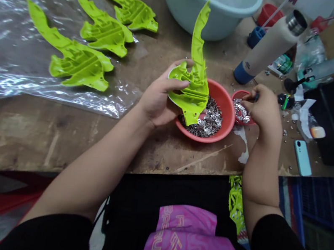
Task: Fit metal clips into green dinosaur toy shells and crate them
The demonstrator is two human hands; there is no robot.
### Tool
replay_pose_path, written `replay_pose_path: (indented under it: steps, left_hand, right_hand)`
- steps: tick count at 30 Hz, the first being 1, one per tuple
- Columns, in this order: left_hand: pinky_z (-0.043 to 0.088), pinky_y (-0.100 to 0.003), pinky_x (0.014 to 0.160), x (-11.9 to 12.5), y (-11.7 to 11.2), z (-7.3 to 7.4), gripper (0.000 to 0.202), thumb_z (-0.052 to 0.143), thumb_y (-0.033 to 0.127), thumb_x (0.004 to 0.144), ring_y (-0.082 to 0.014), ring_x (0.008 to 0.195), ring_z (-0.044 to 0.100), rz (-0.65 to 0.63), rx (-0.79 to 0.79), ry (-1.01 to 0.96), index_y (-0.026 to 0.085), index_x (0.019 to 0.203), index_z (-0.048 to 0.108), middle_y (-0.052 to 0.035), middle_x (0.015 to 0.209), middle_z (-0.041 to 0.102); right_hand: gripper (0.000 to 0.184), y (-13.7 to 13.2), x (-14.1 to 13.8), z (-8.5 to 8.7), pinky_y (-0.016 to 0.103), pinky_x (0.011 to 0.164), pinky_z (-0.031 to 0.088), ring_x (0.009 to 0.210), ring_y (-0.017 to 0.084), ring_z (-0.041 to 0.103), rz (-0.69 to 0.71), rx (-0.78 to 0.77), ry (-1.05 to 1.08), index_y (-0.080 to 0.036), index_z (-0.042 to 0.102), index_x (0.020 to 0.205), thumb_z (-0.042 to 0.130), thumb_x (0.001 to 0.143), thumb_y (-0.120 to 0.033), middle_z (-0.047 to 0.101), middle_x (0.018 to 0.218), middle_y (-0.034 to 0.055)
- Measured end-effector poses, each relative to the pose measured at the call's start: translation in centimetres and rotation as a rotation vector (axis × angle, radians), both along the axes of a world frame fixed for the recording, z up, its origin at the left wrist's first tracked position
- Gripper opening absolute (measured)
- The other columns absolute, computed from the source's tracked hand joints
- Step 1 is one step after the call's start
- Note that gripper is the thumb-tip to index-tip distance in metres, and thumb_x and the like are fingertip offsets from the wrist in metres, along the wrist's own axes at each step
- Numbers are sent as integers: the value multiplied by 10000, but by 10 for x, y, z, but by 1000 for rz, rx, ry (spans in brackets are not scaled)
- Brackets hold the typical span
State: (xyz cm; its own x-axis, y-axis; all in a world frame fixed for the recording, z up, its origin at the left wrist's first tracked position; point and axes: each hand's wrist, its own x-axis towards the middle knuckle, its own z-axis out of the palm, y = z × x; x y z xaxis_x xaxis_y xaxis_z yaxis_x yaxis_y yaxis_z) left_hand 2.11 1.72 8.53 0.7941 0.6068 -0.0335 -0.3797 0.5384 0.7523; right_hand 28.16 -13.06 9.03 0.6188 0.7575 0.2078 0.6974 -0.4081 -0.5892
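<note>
- Worn wooden bench [40, 133], a crinkled clear plastic sheet [10, 30] at far left, carrying three lime-green moulded plastic parts [102, 33].
- Left hand [159, 94] grips a fourth lime-green plastic part [197, 79], over one round red plastic bowl [218, 103] of small metal pieces [204, 118].
- Right hand [264, 109], at one small red dish [243, 108], seems pressed together; its pinch is hidden.

**Head-worn view, looking forward and down across the table**

The one camera sits on the person's head and faces forward and down over the table [39, 138], whose near edge crosses the lower part of the frame. It looks from close above the work: the forearms rise from the bottom corners, bringing the left hand [158, 102], its lime-green plastic part [194, 93] and the right hand [265, 111] near the centre. A red bowl [228, 112] sits centre right, a pale blue basin [205, 10] is cut off by the top edge, and pink printed cloth [185, 247] fills the bottom centre.
</note>
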Motion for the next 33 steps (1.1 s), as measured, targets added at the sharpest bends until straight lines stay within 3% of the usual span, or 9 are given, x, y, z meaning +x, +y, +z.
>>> replay_pose_path:
  steps: [2, 4, 10, 14, 19, 23, 27, 33]
  left_hand:
    - [708, -542, 1010, 1, 1, -1, 521, 734, 185, 735, -384, 1319, 752, 1, -1, 5, 273, 1233, 611, -75, 1331, 775]
    - [698, -524, 1033, 1, 0, 0, 485, 746, 191, 742, -377, 1327, 750, 0, -5, 4, 275, 1203, 621, -69, 1298, 785]
    - [668, -500, 1086, 4, -2, 0, 454, 743, 190, 740, -369, 1342, 745, 4, -8, 19, 256, 1179, 652, -78, 1298, 792]
    - [660, -519, 1120, 4, -2, 1, 437, 727, 171, 736, -369, 1358, 738, 2, -27, 17, 240, 1163, 666, -95, 1266, 799]
    - [669, -562, 1118, 2, -4, 4, 393, 711, 161, 755, -371, 1339, 751, -20, -67, 4, 235, 1140, 676, -92, 1209, 816]
    - [674, -612, 1113, -1, -5, 6, 390, 716, 192, 726, -411, 1341, 750, -75, -54, 16, 207, 1116, 696, -113, 1220, 820]
    - [662, -663, 1127, -5, -3, 4, 501, 695, 179, 626, -427, 1318, 763, -172, -35, 31, 198, 1126, 716, -117, 1241, 823]
    - [652, -698, 1104, -9, 1, -2, 443, 712, 207, 647, -440, 1175, 817, -363, -56, -4, 194, 1088, 746, -105, 1112, 855]
  right_hand:
    - [465, 5, 13, -12, 488, 891, 597, 870, 279, 704, -87, -179, -28, -280, 408, 749, 746, 635, 19, 741, 862, 44]
    - [466, 8, 19, -22, 468, 887, 578, 856, 264, 677, -110, -231, -37, -279, 395, 733, 741, 649, 23, 736, 859, 44]
    - [429, -1, 28, -24, 417, 874, 589, 889, 252, 707, -73, -88, -32, -284, 356, 721, 728, 716, -72, 679, 779, 22]
    - [406, -10, 32, -20, 424, 871, 634, 908, 245, 767, -11, 96, 159, -287, 359, 748, 738, 755, -140, 701, 790, 14]
    - [530, -10, 2, -15, 403, 833, 685, 869, 199, 770, 138, 376, 426, -304, 330, 882, 845, 777, -373, 741, 937, -8]
    - [541, -3, -26, -7, 419, 896, 693, 944, 203, 778, 199, 436, 432, -313, 375, 934, 866, 804, -499, 744, 958, -24]
    - [503, 7, -44, 2, 438, 897, 693, 925, 202, 762, 291, 481, 419, -318, 437, 958, 882, 813, -503, 744, 953, -39]
    - [528, 21, -86, 19, 451, 916, 698, 876, 197, 763, 437, 639, 395, -308, 399, 890, 919, 802, -351, 756, 936, -52]
